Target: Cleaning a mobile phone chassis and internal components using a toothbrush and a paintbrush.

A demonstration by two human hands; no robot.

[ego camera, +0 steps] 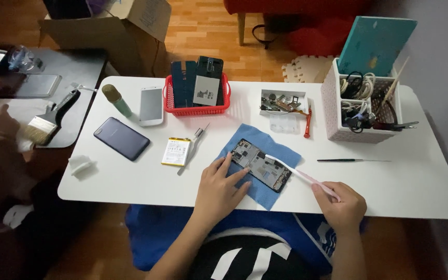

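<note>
2 hands point(219, 189) on opened phone point(260, 165)

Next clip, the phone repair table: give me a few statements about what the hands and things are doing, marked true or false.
1. The left hand presses on the opened phone. True.
2. The opened phone lies on bare table. False: it lies on a blue cloth.
3. The right hand holds a toothbrush. True.
4. The red basket is empty. False: flat phone parts stand in it.
5. The yellow-edged battery lies left of the cloth. True.
</note>
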